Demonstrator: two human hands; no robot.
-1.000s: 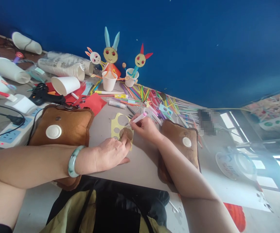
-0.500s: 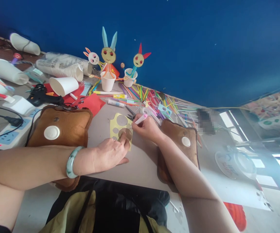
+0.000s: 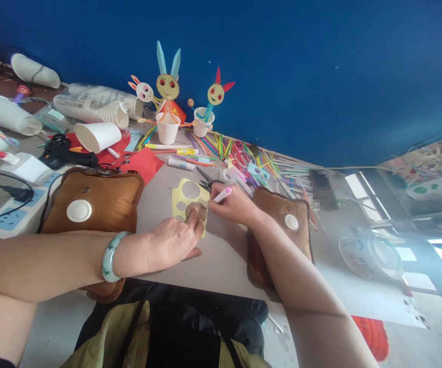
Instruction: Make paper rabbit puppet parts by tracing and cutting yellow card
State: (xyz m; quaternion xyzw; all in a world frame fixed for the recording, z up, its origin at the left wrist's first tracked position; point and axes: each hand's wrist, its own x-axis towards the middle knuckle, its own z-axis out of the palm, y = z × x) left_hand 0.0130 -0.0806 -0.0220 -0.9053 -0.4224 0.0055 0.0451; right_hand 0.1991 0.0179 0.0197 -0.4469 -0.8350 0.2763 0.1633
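Observation:
My left hand (image 3: 167, 243), with a jade-coloured bangle at the wrist, lies with its fingers stretched over a yellow sheet (image 3: 176, 193) with round holes. Its fingertips press on a brownish round area at the sheet's right side, and the thumb rests apart on the table. In my right hand (image 3: 232, 204) a white marker with a pink end (image 3: 221, 195) is pinched, leaning over the sheet's right edge. Its tip is hidden by the fingers. Just behind this hand lie dark-bladed scissors (image 3: 206, 180), partly covered, and a roll of clear tape (image 3: 227, 176).
Brown cushions (image 3: 102, 197) lie under both forearms. At the left are a power strip (image 3: 21, 209), a black glue gun (image 3: 65, 153) and paper cups (image 3: 98, 137). Rabbit figures in cups (image 3: 168, 128) stand by the blue wall, beside scattered coloured sticks (image 3: 240, 153).
The pink-ended marker sits slightly lower and is tilted a little differently in my right hand. My left hand keeps its place on the yellow sheet. The whole view has shifted slightly.

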